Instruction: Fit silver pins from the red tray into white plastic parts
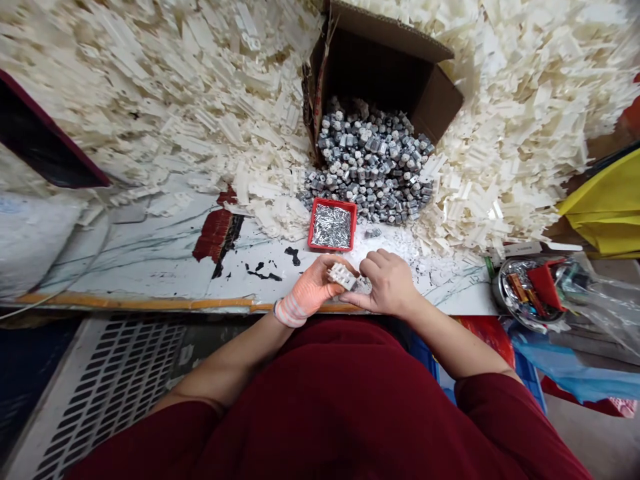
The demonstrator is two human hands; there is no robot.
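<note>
My left hand (311,288), in an orange knit glove with a pale striped cuff, is closed around a small white plastic block (342,276) with several openings in its face. Beside it, my bare right hand (387,281) has its fingers curled and its thumb stretched toward the block's lower edge. Whatever those curled fingers hold, if anything, is hidden. Just beyond the hands stands a red square tray (356,228) filled with small shiny metal pins (331,227).
A cardboard box (385,37) on its side spills grey-and-white small parts (373,163). Heaps of cream plastic strips (165,87) surround it. A metal bowl (500,293) of mixed pieces is at the right, near a yellow bag (607,200). The worktop's front edge (200,305) is orange.
</note>
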